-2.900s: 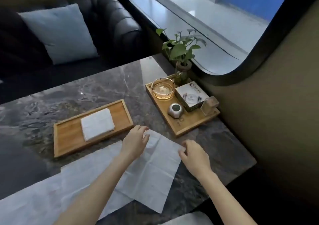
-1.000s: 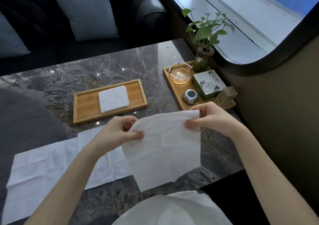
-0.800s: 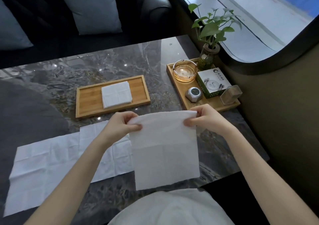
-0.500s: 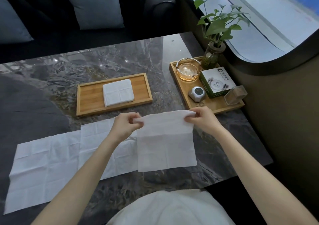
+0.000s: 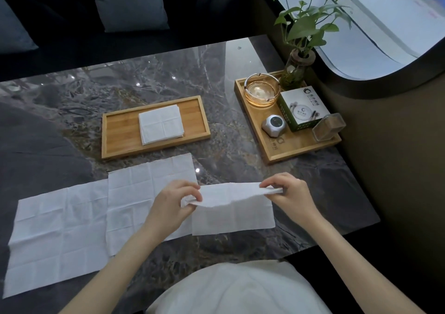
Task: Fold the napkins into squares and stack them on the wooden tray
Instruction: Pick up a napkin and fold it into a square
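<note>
A white napkin (image 5: 233, 207) lies doubled over near the table's front edge, its top layer still raised. My left hand (image 5: 171, 203) pinches its left end and my right hand (image 5: 290, 194) pinches its right end. Two more napkins lie flat and unfolded to the left: one (image 5: 147, 193) partly under my left hand, another (image 5: 57, 236) at the far left. The wooden tray (image 5: 120, 133) sits beyond them with a folded white square stack (image 5: 161, 123) in its middle.
A second wooden tray (image 5: 296, 149) at the right holds a glass ashtray (image 5: 262, 92), a small white device (image 5: 274, 125), a green-and-white box (image 5: 304, 107), a clear holder (image 5: 329, 126) and a potted plant (image 5: 298, 68). A dark sofa with cushions stands behind the marble table (image 5: 216, 72).
The napkin went from flat on the table to held up by its top corners, then its top edge came down toward me, doubling it into a half-height strip.
</note>
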Action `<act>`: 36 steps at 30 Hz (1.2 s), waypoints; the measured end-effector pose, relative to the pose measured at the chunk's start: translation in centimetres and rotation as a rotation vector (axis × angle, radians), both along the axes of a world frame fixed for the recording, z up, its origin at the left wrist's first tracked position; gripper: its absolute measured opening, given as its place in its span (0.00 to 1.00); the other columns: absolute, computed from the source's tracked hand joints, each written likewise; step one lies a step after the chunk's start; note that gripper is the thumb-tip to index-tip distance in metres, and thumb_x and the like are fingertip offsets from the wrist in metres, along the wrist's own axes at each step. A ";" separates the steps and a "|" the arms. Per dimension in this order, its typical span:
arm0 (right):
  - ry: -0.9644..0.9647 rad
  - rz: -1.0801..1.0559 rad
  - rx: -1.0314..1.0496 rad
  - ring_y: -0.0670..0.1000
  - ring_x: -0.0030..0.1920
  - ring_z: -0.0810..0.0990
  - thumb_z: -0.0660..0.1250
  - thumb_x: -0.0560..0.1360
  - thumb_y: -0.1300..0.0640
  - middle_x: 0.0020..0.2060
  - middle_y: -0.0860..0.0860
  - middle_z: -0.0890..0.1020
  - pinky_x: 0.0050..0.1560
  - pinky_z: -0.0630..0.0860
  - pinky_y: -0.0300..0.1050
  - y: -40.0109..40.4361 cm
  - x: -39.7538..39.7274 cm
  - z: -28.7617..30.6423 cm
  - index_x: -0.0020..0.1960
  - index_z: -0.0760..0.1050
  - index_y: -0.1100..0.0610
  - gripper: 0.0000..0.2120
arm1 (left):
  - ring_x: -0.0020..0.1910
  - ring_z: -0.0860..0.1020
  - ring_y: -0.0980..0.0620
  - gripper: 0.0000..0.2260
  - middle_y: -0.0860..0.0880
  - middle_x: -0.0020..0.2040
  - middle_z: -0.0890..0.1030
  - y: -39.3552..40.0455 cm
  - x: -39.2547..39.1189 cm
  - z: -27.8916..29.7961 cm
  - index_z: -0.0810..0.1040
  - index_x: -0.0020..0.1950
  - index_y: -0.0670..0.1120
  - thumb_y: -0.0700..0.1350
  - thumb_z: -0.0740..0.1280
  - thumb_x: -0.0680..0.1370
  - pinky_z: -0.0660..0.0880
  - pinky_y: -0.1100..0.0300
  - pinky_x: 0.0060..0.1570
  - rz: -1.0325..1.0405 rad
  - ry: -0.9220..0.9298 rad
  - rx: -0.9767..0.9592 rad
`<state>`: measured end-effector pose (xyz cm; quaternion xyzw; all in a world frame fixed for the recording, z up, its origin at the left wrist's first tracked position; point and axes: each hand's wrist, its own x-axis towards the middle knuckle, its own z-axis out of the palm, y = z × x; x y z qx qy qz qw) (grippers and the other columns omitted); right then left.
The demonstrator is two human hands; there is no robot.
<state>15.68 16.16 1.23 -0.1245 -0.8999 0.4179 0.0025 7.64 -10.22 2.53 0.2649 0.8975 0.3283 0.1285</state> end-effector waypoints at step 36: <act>-0.014 0.236 0.553 0.47 0.74 0.49 0.37 0.79 0.42 0.74 0.50 0.57 0.71 0.38 0.43 -5.2 2.7 -4.6 0.74 0.54 0.55 0.28 | 0.73 0.42 0.58 0.25 0.54 0.74 0.46 4.1 4.7 -4.7 0.46 0.73 0.50 0.56 0.41 0.77 0.37 0.59 0.72 -0.149 0.157 -0.261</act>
